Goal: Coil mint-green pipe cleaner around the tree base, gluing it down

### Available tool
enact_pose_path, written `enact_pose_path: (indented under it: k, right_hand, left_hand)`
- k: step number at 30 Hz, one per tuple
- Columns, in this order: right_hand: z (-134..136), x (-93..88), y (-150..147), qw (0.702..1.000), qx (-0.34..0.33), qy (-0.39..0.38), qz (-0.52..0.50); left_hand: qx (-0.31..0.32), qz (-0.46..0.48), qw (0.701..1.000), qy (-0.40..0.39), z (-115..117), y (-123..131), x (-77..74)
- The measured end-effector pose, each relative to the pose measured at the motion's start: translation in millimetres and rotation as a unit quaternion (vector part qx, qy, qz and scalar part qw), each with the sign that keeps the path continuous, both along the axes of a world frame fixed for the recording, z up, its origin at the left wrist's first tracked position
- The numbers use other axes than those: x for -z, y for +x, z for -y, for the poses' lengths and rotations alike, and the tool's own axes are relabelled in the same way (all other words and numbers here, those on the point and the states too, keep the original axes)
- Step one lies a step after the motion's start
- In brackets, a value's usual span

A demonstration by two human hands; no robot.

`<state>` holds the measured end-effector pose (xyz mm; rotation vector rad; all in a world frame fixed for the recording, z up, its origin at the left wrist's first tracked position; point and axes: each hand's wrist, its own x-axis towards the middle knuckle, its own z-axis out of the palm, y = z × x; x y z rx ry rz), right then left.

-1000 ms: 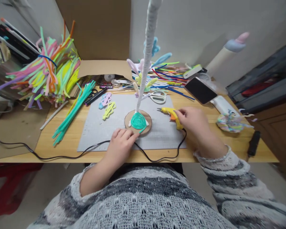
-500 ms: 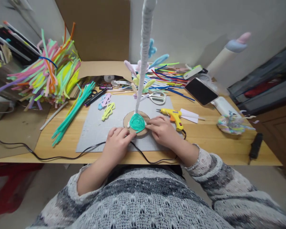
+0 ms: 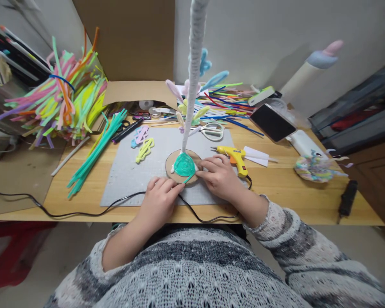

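Gone from the glue gun [image 3: 235,158], the right hand [image 3: 217,174] is at the right edge of the wood slice [image 3: 170,160] (grip unreadable); the left hand [image 3: 160,197] pinches the green strand [image 3: 189,178], near side. Coiling seems underway, calling for snug laying.

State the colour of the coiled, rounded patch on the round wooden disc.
The coiled, rounded patch is teal green; the head view shows it.

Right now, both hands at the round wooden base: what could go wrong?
Burn: the yellow pistol-shaped glue gun lies beside the right hand; its metal tip may be hot.
Tip-over: the tall white textured stem rises from the round wooden base; a bump might topple it.
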<state>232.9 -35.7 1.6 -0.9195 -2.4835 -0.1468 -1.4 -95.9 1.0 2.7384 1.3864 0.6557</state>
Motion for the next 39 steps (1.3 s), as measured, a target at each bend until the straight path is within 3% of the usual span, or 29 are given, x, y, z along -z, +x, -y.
enact_pose_path:
  k: [19, 26, 39]
  right_hand:
    - [-3, 6.2, 0, 0.993, 0.003, -0.093, -0.07]
    - [-1, 3.5, 0, 0.989, -0.047, -0.042, -0.13]
    - [2, 4.7, -4, 0.992, -0.048, -0.038, -0.109]
  left_hand:
    - [-0.008, 0.002, 1.0, -0.002, -2, -2, 0.5]
    - [-0.024, -0.015, 1.0, 0.012, -9, -5, -0.8]
    - [-0.015, 0.003, 1.0, -0.009, -8, -6, -0.7]
